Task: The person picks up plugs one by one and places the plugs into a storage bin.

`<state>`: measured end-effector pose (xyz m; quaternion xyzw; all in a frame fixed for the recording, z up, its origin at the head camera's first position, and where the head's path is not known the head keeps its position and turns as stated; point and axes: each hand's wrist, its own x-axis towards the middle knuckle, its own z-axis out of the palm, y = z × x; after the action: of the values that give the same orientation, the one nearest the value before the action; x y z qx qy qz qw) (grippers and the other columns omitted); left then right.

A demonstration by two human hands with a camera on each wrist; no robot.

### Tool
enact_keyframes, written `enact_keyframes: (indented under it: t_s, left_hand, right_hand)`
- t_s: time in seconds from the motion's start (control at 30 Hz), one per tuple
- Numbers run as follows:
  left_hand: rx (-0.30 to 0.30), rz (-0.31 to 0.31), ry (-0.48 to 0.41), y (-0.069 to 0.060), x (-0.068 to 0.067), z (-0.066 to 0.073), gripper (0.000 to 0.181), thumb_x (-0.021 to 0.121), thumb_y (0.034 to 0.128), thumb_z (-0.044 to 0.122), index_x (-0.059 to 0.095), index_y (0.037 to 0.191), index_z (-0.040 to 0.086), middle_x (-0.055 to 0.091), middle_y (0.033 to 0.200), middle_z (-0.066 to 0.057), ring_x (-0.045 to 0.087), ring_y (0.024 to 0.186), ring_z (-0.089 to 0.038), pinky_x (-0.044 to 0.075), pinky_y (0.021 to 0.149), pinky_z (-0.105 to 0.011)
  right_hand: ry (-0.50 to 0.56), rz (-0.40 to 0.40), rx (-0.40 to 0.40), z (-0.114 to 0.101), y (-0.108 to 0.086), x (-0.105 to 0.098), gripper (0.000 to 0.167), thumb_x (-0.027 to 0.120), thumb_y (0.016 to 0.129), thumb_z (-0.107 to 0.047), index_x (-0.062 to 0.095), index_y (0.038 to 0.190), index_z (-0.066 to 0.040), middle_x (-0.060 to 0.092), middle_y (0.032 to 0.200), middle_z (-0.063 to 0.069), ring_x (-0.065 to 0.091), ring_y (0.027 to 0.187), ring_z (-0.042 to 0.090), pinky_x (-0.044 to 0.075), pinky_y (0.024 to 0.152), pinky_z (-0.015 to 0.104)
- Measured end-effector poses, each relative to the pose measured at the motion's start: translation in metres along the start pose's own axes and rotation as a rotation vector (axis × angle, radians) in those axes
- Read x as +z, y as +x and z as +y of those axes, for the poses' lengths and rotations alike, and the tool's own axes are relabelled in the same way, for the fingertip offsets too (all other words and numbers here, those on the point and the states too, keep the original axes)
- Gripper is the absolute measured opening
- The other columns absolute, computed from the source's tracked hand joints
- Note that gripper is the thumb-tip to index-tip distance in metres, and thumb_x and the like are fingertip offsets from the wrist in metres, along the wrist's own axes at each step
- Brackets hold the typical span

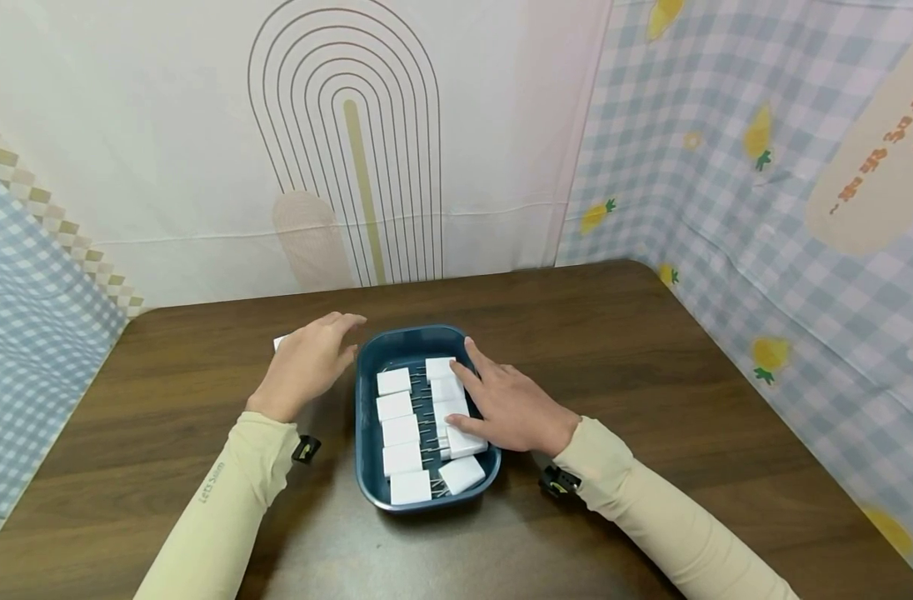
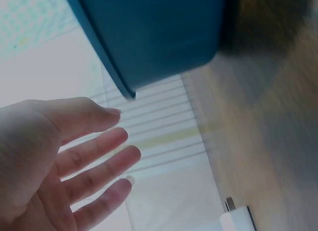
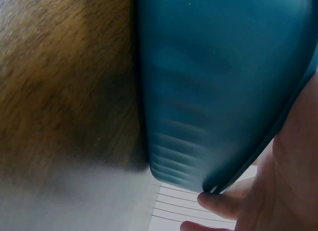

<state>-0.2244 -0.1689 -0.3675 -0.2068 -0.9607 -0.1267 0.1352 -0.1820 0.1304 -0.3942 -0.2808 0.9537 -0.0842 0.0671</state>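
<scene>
A dark blue tray [image 1: 362, 417] holds two columns of white plug adapters [image 1: 401, 431] with metal prongs, most of the prongs facing the tray's middle. My right hand [image 1: 512, 408] lies over the tray's right rim, its spread fingers over the right-hand adapters; whether they press on them cannot be made out. In the right wrist view, fingertips [image 3: 218, 203] show beside the tray's rim. My left hand [image 1: 306, 367] hovers left of the tray with loosely bent fingers and nothing in its grasp. Behind it lies another white adapter [image 2: 238, 218], mostly hidden in the head view.
The tray stands on a brown wooden table [image 1: 614, 350]. A white cloth with arch lines [image 1: 494, 150] hangs behind the table, and checked cloth [image 1: 726, 208] hangs along the right side. Black wrist cameras [image 1: 306, 448] are strapped over the pale sleeves.
</scene>
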Motion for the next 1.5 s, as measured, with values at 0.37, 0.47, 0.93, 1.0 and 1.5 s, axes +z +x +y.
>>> enact_keyframes:
  t_s: [0.37, 0.47, 0.93, 1.0, 1.5]
  left_hand:
    - [-0.091, -0.034, 0.017, -0.001, -0.001, -0.018, 0.049, 0.074, 0.0886, 0.016, 0.061, 0.135, 0.005, 0.066, 0.132, -0.019, 0.066, 0.114, -0.040, 0.054, 0.090, -0.057]
    - [-0.125, -0.042, 0.026, -0.001, -0.001, -0.023, 0.053, 0.076, 0.0878, 0.018, 0.060, 0.136, 0.005, 0.064, 0.135, -0.020, 0.064, 0.116, -0.043, 0.053, 0.091, -0.058]
    - [-0.243, -0.118, 0.046, -0.006, 0.003, -0.049, 0.062, 0.075, 0.0872, 0.020, 0.054, 0.141, -0.001, 0.054, 0.143, -0.029, 0.054, 0.127, -0.050, 0.048, 0.097, -0.065]
    - [-0.253, -0.129, 0.044, -0.007, 0.004, -0.053, 0.062, 0.074, 0.0877, 0.020, 0.053, 0.141, -0.002, 0.052, 0.145, -0.030, 0.053, 0.128, -0.052, 0.047, 0.098, -0.066]
    - [-0.247, -0.161, 0.051, -0.014, 0.009, -0.069, 0.052, 0.069, 0.0873, 0.008, 0.057, 0.136, -0.002, 0.060, 0.133, -0.032, 0.061, 0.113, -0.054, 0.051, 0.085, -0.066]
  right_hand:
    - [0.009, 0.003, -0.004, 0.000, -0.001, 0.000, 0.084, 0.050, 0.098, -0.062, 0.026, 0.162, -0.013, 0.004, 0.171, 0.015, 0.030, 0.154, 0.033, 0.033, 0.122, 0.053]
    - [0.008, 0.002, -0.002, 0.001, -0.002, 0.000, 0.084, 0.050, 0.098, -0.062, 0.025, 0.162, -0.013, 0.004, 0.171, 0.015, 0.031, 0.153, 0.033, 0.033, 0.122, 0.052]
    - [0.012, -0.005, -0.011, 0.000, -0.001, -0.002, 0.083, 0.049, 0.099, -0.061, 0.025, 0.162, -0.012, 0.002, 0.171, 0.016, 0.029, 0.154, 0.033, 0.033, 0.122, 0.052]
    - [0.008, -0.002, -0.015, 0.000, -0.001, -0.002, 0.083, 0.049, 0.099, -0.061, 0.025, 0.162, -0.012, 0.002, 0.171, 0.017, 0.030, 0.154, 0.033, 0.033, 0.122, 0.052]
    - [0.005, -0.002, -0.015, 0.000, -0.001, -0.002, 0.083, 0.049, 0.099, -0.061, 0.026, 0.162, -0.012, 0.003, 0.171, 0.016, 0.031, 0.153, 0.033, 0.034, 0.122, 0.051]
